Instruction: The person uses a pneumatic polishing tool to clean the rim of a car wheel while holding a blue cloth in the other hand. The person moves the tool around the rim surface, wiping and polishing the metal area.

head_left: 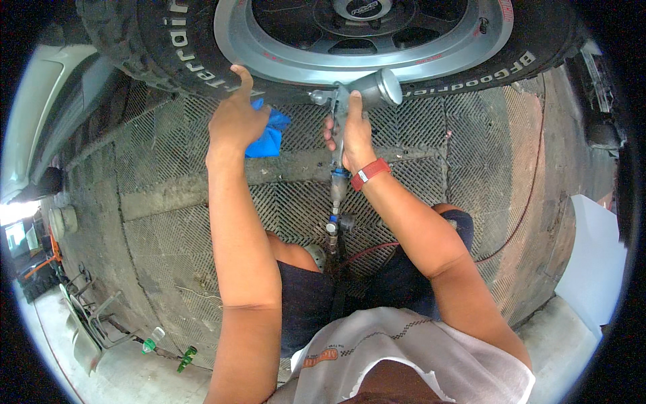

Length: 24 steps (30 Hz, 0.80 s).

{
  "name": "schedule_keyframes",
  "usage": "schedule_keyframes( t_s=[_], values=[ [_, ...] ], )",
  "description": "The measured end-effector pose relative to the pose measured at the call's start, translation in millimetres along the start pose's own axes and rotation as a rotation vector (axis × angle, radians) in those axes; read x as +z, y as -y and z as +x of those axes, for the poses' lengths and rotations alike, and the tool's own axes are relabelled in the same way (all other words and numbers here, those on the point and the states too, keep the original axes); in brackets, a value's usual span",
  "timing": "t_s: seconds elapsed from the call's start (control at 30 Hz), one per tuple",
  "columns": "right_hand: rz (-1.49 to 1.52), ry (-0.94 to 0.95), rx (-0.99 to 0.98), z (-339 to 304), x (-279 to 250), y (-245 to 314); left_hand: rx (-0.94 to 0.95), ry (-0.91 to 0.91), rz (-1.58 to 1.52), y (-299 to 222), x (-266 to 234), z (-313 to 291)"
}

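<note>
In front of me stands a large black tyre [464, 89] with white raised lettering, on a silver wheel rim [296, 68] with a dark centre. My right hand [355, 131] grips a metal spray gun [341, 114], its thumb along the body. A silver cup [379, 88] tilts off the gun to the right, close to the rim. Below the handle hang a blue fitting and a small regulator [332, 227]. My left hand [235, 120] holds a crumpled blue cloth [268, 138]. Its index finger stretches up to the tyre beside the rim's edge.
A thin red hose [515, 242] curves over the grooved floor mat [161, 242] on the right and passes behind my legs. A chair [86, 330] and green-labelled bottles [188, 358] are at the lower left. A white panel [584, 259] leans at the right.
</note>
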State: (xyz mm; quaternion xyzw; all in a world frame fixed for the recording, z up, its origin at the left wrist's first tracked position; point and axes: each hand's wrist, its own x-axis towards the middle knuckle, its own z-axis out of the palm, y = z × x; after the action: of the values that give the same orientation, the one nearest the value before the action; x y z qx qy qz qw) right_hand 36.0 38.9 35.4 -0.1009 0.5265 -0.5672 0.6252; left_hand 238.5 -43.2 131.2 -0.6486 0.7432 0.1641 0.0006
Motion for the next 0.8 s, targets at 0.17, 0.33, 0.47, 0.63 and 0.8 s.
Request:
schedule_keyframes(
  t_s=[0.17,0.33,0.47,0.63,0.8],
  values=[
    [-0.059,-0.234,-0.105,7,-25,1,-0.005,0.008,0.025,-1,-1,-1],
    [-0.047,-0.413,-0.179,3,-44,17,-0.009,0.032,0.01,-3,-6,0],
    [0.005,-0.504,-0.243,5,-62,28,0.0,0.002,-0.07,-5,-4,1],
    [0.037,-0.541,-0.337,1,-77,46,-0.01,0.002,-0.079,-6,-4,1],
    [0.025,-0.58,-0.397,0,-84,54,-0.004,0.008,-0.032,-2,-3,3]
  ],
)
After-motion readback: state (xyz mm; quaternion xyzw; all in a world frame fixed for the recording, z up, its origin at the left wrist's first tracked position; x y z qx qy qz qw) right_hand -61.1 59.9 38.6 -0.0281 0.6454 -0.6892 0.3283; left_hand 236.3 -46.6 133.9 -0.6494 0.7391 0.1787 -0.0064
